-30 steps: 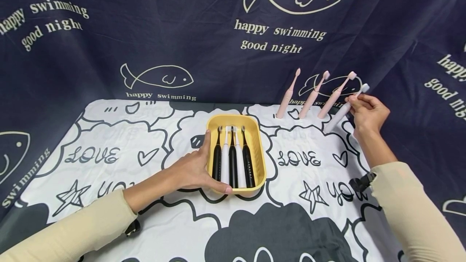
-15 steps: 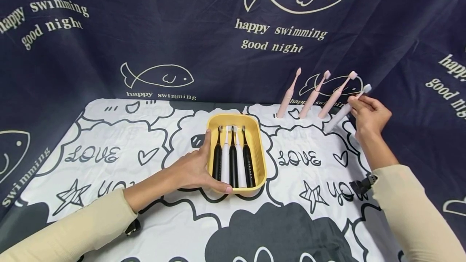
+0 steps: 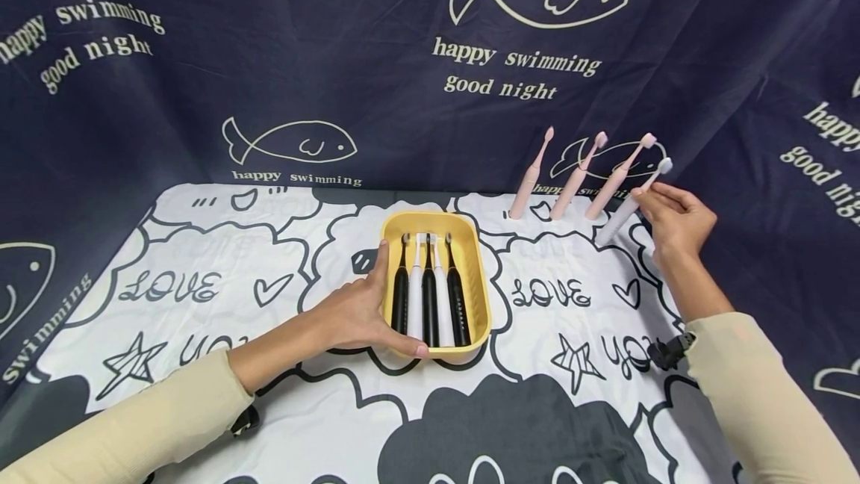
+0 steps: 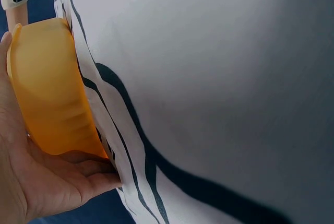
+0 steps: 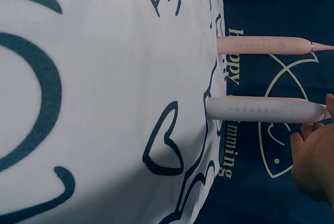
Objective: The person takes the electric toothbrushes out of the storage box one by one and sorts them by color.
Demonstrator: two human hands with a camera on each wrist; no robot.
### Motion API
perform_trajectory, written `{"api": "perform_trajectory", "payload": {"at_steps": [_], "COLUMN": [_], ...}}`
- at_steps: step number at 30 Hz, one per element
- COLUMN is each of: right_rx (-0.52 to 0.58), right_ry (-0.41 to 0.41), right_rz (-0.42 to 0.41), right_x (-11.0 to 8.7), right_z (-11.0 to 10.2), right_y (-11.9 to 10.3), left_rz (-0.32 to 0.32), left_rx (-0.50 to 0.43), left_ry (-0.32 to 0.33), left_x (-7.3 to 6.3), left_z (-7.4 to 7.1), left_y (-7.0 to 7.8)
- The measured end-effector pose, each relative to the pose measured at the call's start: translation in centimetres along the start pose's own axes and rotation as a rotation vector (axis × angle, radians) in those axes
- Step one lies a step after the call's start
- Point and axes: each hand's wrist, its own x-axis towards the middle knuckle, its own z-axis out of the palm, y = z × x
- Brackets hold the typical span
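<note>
My left hand (image 3: pixel 352 316) holds the yellow basket (image 3: pixel 479 282), thumb at its near rim and fingers along its left side. Inside lie black electric toothbrushes (image 3: pixel 458 306) alternating with white ones (image 3: pixel 416 297), heads pointing away from me. At the back right, my right hand (image 3: pixel 681 224) pinches a pale lilac-white electric toothbrush (image 3: pixel 619 218) near its neck. That brush stands base down on the cloth, with its button side showing in the right wrist view. Left of it, three pink electric toothbrushes (image 3: pixel 525 193) stand upright in a row.
A white cloth (image 3: pixel 269 260) with black doodles and lettering covers the table. Behind it hangs a dark blue curtain (image 3: pixel 376 58) printed with fish, close behind the standing brushes. Beige sleeves (image 3: pixel 759 387) and dark wrist straps show on both arms.
My right hand has shifted slightly left and down, and the lilac-white toothbrush's head has swung left, closer to the pink row. The left hand and basket stay put.
</note>
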Motion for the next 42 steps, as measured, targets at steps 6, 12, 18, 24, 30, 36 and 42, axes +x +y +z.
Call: {"api": "perform_trajectory", "payload": {"at_steps": [6, 12, 18, 24, 30, 36, 42], "right_rx": [0.014, 0.024, 0.013, -0.032, -0.084, -0.108, -0.122], "right_ry": [-0.003, -0.007, 0.004, 0.026, 0.045, 0.045, 0.044], "right_rz": [0.003, -0.008, 0.009, 0.031, 0.041, 0.047, 0.051], "right_x": [-0.1, -0.4, -0.8, -1.2, -1.6, -2.1, -2.6], "right_z": [-0.5, -0.6, -0.8, -1.3, -1.8, -2.1, -2.3], "right_y": [0.3, 0.4, 0.3, 0.3, 0.3, 0.5, 0.6], "left_rz": [0.0, 0.003, 0.001, -0.006, -0.002, 0.003, 0.0], "left_rx": [-0.003, 0.002, 0.007, 0.01, 0.015, 0.017, 0.018], "left_ry": [0.001, 0.0, -0.003, -0.006, -0.006, -0.005, -0.007], "left_x": [0.1, 0.1, 0.1, 0.0, 0.1, 0.1, 0.1], "left_z": [0.1, 0.1, 0.1, 0.0, 0.0, 0.0, 0.0], "left_y": [-0.1, -0.1, -0.1, -0.1, 0.0, -0.1, -0.1]}}
